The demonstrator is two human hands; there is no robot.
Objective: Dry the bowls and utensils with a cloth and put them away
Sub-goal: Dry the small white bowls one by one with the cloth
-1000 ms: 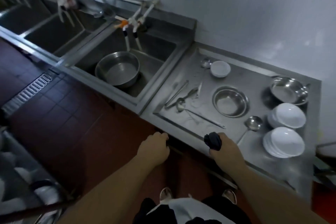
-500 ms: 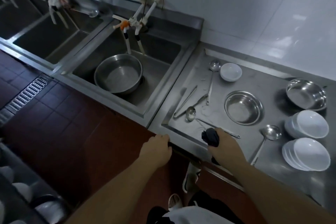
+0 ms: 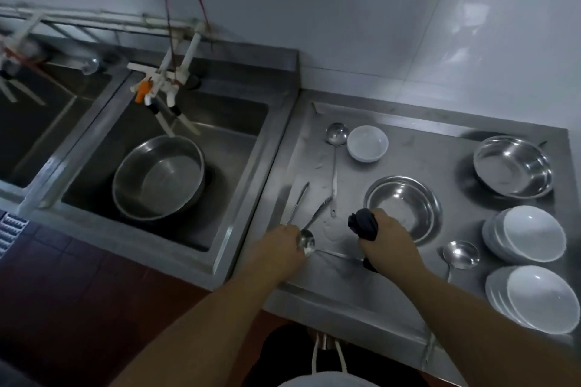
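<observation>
Left hand (image 3: 280, 250) at the near edge of the counter (image 3: 440, 126), fingers curled beside a ladle (image 3: 307, 242) bowl; actual grip can't tell. Right hand (image 3: 388, 242) clenches a dark cloth (image 3: 363, 223). Beyond: steel bowl (image 3: 404, 207), white bowl stacks (image 3: 531, 236) right, small white bowl (image 3: 367, 143) at back.

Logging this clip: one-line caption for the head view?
Left hand at a ladle on the steel counter; right hand holds a dark cloth.

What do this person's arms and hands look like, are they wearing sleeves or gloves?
Both forearms are bare with no sleeves in view. The left hand and right hand wear no gloves, and no rings, watch or markings show.
</observation>
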